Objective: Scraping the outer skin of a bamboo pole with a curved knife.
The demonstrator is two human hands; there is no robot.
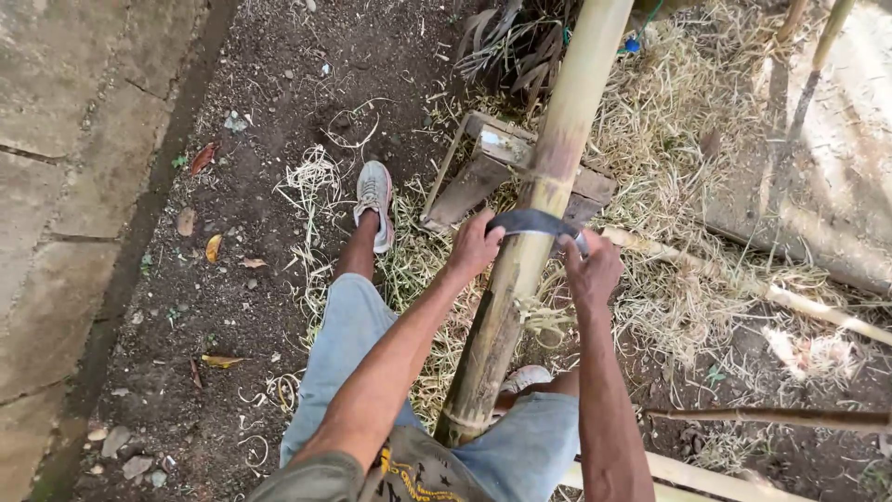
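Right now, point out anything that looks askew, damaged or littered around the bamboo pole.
The wooden stool under the bamboo pole lies tipped on its side. Shavings litter the ground. Both hands, left and right, grip a curved blade.

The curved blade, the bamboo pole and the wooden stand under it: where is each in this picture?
curved blade (534,221): head view, middle of the dark blade across the pole.
bamboo pole (502,321): head view, lower shaft.
wooden stand (478,177): head view, left plank.

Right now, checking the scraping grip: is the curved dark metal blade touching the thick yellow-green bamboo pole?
Touching. The head view shows the curved dark metal blade lying across the thick yellow-green bamboo pole, no gap visible, left hand and right hand gripping its ends.
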